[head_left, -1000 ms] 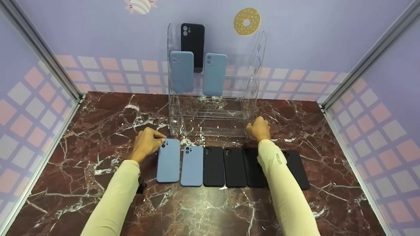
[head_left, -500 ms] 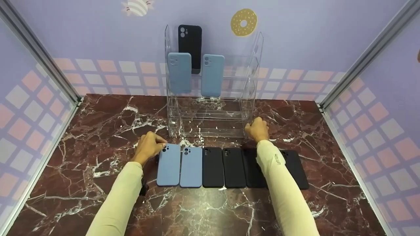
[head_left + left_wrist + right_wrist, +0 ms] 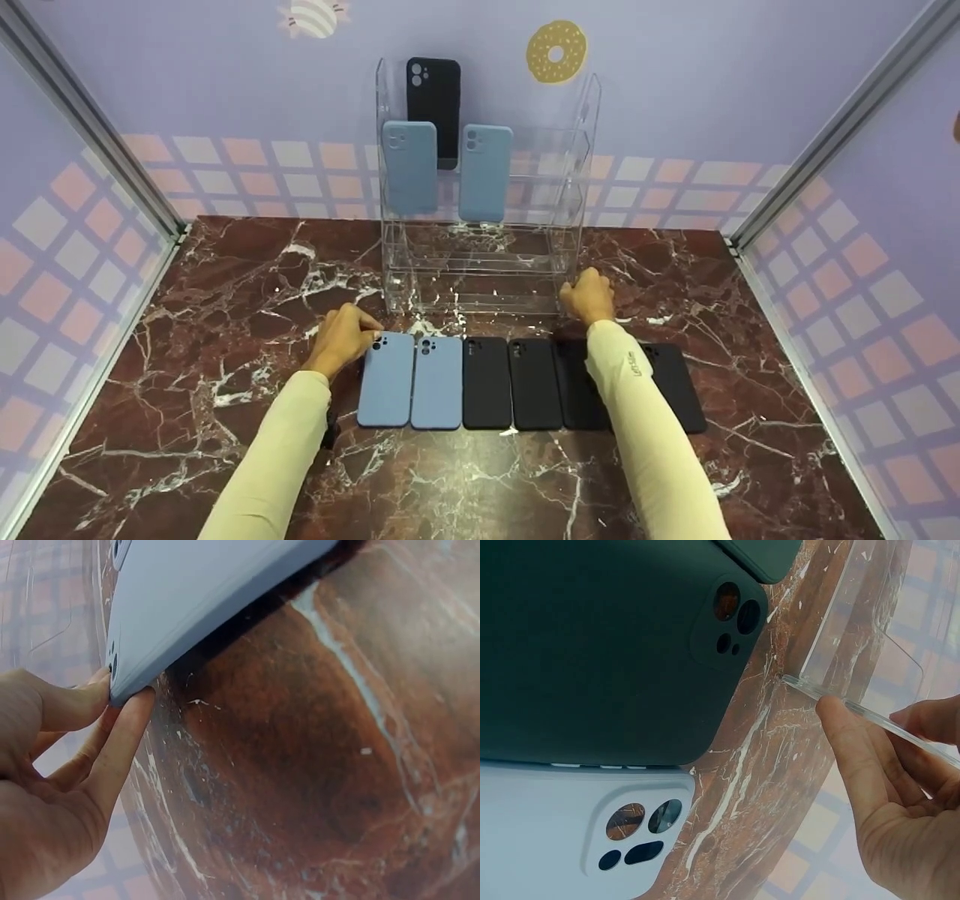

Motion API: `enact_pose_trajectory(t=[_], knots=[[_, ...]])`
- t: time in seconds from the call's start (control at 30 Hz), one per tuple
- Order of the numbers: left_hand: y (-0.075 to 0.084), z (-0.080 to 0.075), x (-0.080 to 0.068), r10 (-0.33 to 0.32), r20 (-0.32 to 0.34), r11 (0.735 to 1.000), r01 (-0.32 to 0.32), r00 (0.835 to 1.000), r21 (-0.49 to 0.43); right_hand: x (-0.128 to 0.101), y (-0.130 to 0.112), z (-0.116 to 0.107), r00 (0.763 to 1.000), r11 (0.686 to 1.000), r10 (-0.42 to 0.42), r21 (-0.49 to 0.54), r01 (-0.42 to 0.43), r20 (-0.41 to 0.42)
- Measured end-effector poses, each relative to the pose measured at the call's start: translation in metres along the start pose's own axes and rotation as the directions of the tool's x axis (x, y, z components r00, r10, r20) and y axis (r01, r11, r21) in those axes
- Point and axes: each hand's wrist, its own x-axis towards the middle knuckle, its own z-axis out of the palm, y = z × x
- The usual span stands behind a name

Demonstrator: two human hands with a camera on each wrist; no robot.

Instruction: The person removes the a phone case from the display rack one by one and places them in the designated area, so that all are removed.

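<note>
My left hand (image 3: 367, 334) pinches the top left corner of a light blue phone case (image 3: 386, 381), the leftmost in a row lying flat on the marble table (image 3: 225, 315). In the left wrist view the fingertips (image 3: 131, 709) close on that corner of the case (image 3: 202, 592). My right hand (image 3: 579, 291) grips the lower right edge of a clear acrylic stand (image 3: 487, 262). The right wrist view shows the thumb (image 3: 840, 735) in front of the stand's panel (image 3: 900, 664) and fingers behind it.
The row runs on with a second blue case (image 3: 437, 382) and several black cases (image 3: 487, 382), partly under my right forearm. The stand holds a black case (image 3: 435, 97) and two blue ones (image 3: 409, 169). Walls close in the table's back and sides.
The leftmost blue case has slid toward me and squared up against the second blue case, my left hand moving with its corner. The right hand has stayed on the stand.
</note>
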Motion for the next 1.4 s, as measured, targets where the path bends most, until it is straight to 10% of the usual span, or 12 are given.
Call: enact_pose_trajectory(t=[0.43,0.73,1.0,1.4], knots=[[0.009,-0.005,-0.001,0.080,-0.066,0.993,-0.074,0.995,0.087,-0.002,0.002,-0.001,1.000,1.000,-0.016,0.017,0.016,0.011],[0.097,-0.037,0.007,0.342,-0.178,0.937,-0.323,0.923,0.131,0.001,0.003,-0.005,1.000,1.000,-0.020,0.022,0.020,0.004],[0.169,-0.057,0.043,0.445,-0.198,0.880,-0.384,0.873,0.280,-0.001,-0.001,-0.004,1.000,1.000,-0.021,0.018,0.020,0.019],[0.210,-0.059,0.098,0.432,-0.132,0.793,-0.306,0.892,0.527,0.001,0.000,-0.004,0.999,1.000,-0.013,0.004,0.013,0.032]])
